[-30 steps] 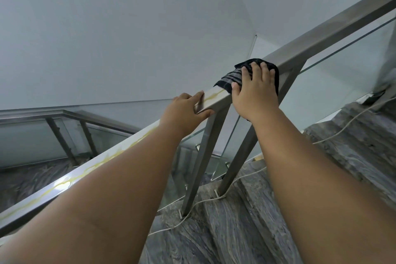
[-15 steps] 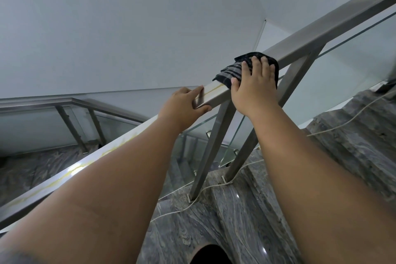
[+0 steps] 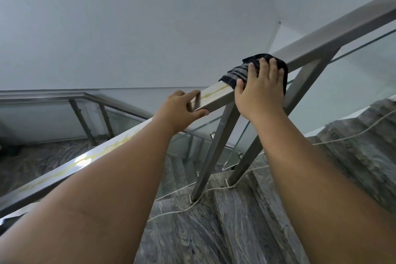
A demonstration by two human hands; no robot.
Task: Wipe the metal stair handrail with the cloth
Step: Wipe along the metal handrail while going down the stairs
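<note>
Head view: a square-section metal handrail (image 3: 334, 34) runs diagonally from lower left to upper right, carried by 2 slanted steel posts (image 3: 216, 156) that meet grey veined marble stair treads (image 3: 246, 221). Glass panels (image 3: 353, 75) fill the space beneath the rail, and a thin white cord (image 3: 205, 193) trails across the treads, past the post feet and up the steps at right. A second railing (image 3: 85, 100) borders the lower landing at left, against a plain pale wall (image 3: 128, 17).

The right hand (image 3: 260, 90) presses flat on a dark striped cloth (image 3: 237, 73), fingers spread over it rather than curled, pinning it on top of the rail just above where the posts join. The left hand (image 3: 182, 109) grips the rail just below, thumb underneath and fingers over the top edge. Yellowish streaks (image 3: 216, 92) mark the rail top between the 2 hands and further down.

Compared with 0.5 s ago, the cloth and right hand sit slightly further up the rail, and the camera has tipped, showing more of the lower stairs.

Both forearms hide long stretches of the rail, the cloth's far side drops out of sight behind the rail, and the rail's 2 ends are cut off by the frame.
</note>
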